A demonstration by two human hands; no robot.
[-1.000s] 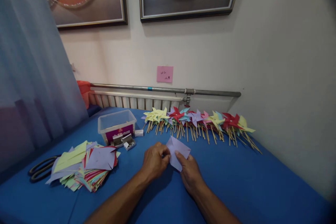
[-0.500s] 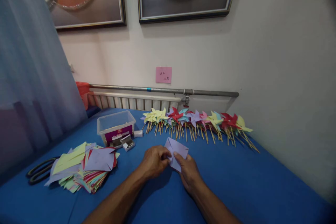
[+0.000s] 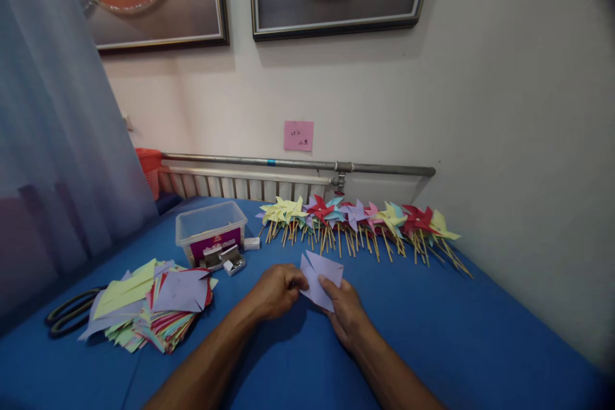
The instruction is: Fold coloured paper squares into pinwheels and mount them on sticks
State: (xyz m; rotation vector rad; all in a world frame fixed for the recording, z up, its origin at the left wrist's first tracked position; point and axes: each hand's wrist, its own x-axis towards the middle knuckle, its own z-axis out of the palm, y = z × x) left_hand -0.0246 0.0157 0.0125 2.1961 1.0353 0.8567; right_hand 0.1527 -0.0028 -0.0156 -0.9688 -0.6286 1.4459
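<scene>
My right hand [image 3: 348,314] grips a square of purple paper [image 3: 323,272], its thumb pressed on the face and the other fingers behind. Slits run in from the square's corners. My left hand [image 3: 278,290] is closed in a pinch at the paper's left edge; whether its fingertips hold the edge or something small is hidden. To the left lies a pile of cut paper squares [image 3: 177,295] in several colours, a purple one on top. Finished paper pinwheels [image 3: 355,214] on thin sticks lie in a row beyond my hands.
A clear plastic box [image 3: 211,225] with a purple label stands back left. Small open boxes [image 3: 233,261] and a small white box [image 3: 252,243] sit beside it. Dark-handled scissors [image 3: 72,314] lie partly under the paper pile. A radiator [image 3: 250,189] and pipe run along the wall.
My left hand has drawn slightly left, from over the paper to its edge. My right hand still holds the purple square in nearly the same place.
</scene>
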